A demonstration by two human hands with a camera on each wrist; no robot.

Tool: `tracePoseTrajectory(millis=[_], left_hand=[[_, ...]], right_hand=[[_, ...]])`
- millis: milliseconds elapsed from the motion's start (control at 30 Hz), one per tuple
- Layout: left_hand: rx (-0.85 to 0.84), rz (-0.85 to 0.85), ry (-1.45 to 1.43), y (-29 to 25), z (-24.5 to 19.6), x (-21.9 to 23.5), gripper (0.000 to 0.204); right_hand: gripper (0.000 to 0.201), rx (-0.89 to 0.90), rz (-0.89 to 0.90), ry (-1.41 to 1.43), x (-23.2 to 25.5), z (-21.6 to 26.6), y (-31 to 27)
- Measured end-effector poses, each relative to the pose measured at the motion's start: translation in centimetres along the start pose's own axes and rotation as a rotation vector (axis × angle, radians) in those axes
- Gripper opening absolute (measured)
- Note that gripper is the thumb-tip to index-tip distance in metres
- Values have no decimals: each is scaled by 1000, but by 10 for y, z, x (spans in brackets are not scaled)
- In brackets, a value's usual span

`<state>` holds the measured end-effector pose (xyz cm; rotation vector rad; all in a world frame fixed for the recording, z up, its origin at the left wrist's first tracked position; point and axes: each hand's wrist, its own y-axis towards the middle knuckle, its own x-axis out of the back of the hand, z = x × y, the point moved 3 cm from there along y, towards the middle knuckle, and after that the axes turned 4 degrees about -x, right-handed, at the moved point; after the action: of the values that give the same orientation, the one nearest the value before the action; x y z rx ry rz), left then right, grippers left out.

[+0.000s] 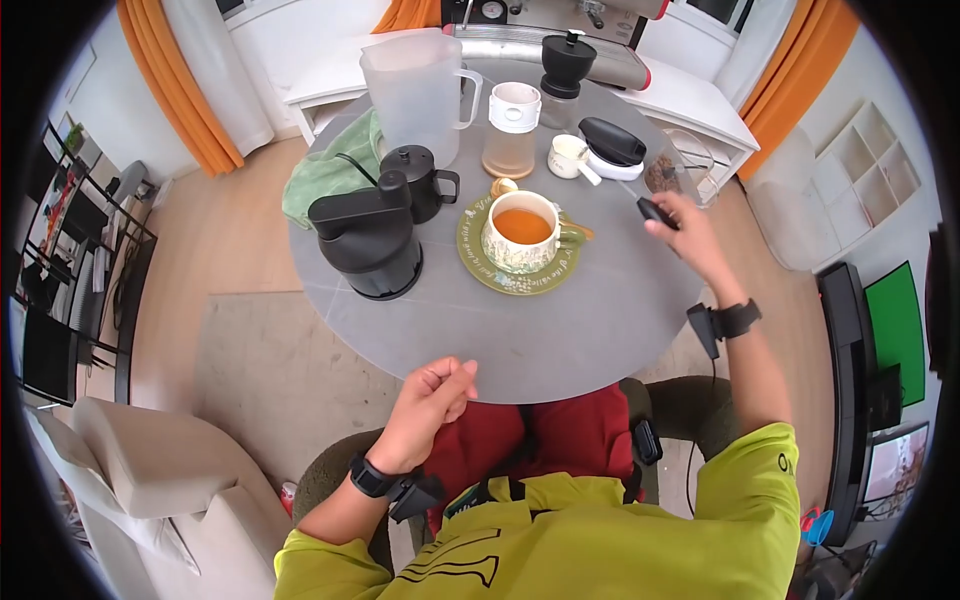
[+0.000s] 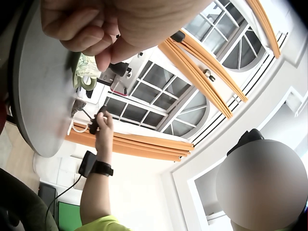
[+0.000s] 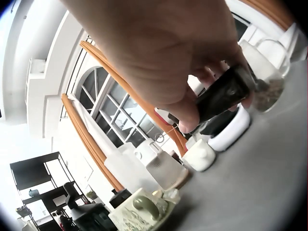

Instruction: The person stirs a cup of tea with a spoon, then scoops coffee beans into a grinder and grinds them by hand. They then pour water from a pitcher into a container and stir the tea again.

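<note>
My right hand [image 1: 688,235] grips a black-handled whisk [image 1: 657,212] above the table's right side. In the right wrist view, fingers and thumb wrap its black handle [image 3: 224,94], and a thin wire ends in a small coil [image 3: 159,137]. My left hand [image 1: 425,410] hovers by the table's front edge, fingers loosely curled, with nothing visible in it; the left wrist view shows this hand [image 2: 96,29] large at the top. A patterned cup [image 1: 515,251] of orange-brown liquid stands on a green saucer [image 1: 513,286], between the hands and farther back. A spoon [image 1: 580,229] lies beside the cup.
On the grey table [image 1: 480,350] stand a black kettle-like appliance [image 1: 370,250], a small black pitcher [image 1: 428,190], a large translucent jug [image 1: 415,100], a white-topped bottle [image 1: 510,140], a grinder [image 1: 566,75], a small white cup [image 1: 567,158], a black-and-white device [image 1: 612,150] and a green cloth [image 1: 325,180].
</note>
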<state>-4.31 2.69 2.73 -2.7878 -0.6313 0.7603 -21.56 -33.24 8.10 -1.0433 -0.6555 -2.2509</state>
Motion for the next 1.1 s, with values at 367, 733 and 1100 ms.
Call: tracePoseTrajectory(millis=[367,733,1100], left_hand=[[-20,-21,11,-1,-2,0,28],[-13,-7,-6,0,1,1,28],[-26,-4,-4,-4,-4,-3,28]], right_hand=[[37,-109,76,-239,-43,-11,-15],[48,29,70,-299,-39,3,-3],[80,139,87,229,-58,122,133]])
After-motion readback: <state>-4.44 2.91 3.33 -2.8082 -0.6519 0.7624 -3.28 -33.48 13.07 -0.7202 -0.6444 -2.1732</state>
